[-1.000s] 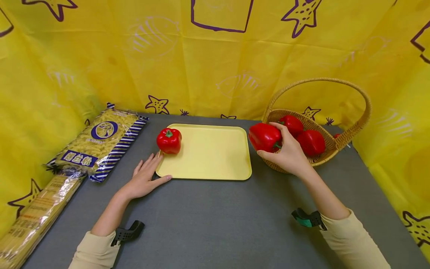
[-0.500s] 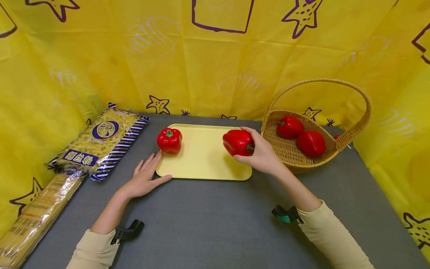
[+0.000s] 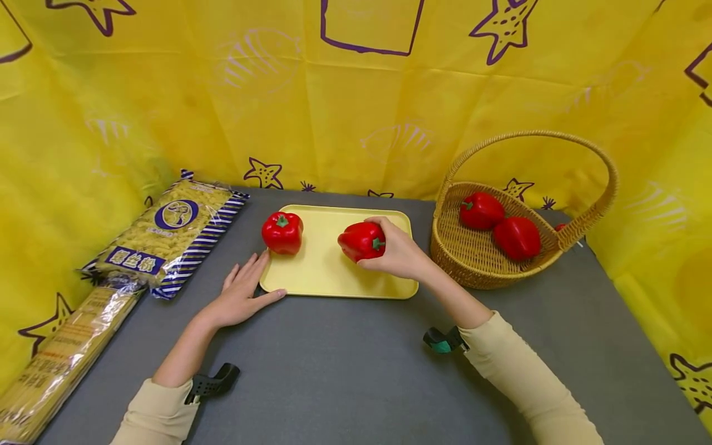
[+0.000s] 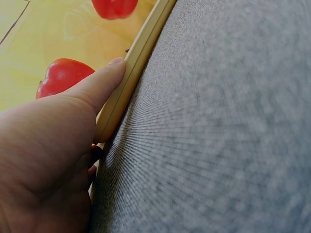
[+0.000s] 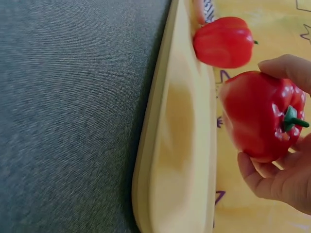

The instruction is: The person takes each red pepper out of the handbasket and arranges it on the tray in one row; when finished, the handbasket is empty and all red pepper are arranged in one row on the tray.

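In the head view my right hand (image 3: 396,250) grips a red bell pepper (image 3: 358,241) by its green-stemmed end. It is over the right half of a pale yellow tray (image 3: 311,278). The right wrist view shows thumb and fingers on opposite sides of this bell pepper (image 5: 257,114), raised above the tray's surface. Another red bell pepper (image 3: 282,233) sits stem up at the tray's left end. My left hand (image 3: 245,296) rests at the tray's near left corner, fingers stretched along its side. Its thumb (image 4: 104,80) lies on the rim in the left wrist view.
A wicker basket (image 3: 464,269) with a tall handle stands right of the tray, holding two red bell peppers (image 3: 517,238). A bag of pasta (image 3: 167,228) and a long pack of noodles (image 3: 67,352) lie at the left. Yellow printed cloth (image 3: 345,123) hangs behind the grey table.
My right hand has carried the bell pepper leftward from beside the basket to over the tray, moving slightly lower in the view. The left hand has stayed at the tray's corner.
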Demonstrator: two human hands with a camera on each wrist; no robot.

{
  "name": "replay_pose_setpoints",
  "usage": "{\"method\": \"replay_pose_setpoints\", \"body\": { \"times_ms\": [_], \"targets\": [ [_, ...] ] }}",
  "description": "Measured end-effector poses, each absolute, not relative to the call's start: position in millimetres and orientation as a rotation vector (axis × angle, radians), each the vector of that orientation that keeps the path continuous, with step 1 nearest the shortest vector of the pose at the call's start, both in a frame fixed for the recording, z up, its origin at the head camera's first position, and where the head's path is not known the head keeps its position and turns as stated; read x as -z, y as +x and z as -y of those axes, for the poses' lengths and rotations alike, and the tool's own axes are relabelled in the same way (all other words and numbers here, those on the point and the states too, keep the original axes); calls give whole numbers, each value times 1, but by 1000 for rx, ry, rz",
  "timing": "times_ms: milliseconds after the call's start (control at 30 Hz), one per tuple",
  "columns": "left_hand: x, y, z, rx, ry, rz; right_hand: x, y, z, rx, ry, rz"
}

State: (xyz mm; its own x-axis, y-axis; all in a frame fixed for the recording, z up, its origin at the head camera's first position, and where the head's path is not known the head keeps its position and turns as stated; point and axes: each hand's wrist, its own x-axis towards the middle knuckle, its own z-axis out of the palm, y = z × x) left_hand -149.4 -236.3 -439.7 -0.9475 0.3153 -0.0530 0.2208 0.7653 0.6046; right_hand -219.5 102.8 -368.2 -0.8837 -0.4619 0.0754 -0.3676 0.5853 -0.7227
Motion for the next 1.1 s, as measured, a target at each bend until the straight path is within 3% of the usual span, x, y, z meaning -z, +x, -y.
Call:
{"method": "replay_pose_setpoints", "body": {
  "times_ms": [1100],
  "targets": [
    [438, -152, 235, -946, 422, -2790, 372, -253, -41, 1026, -763, -2679]
  ]
}}
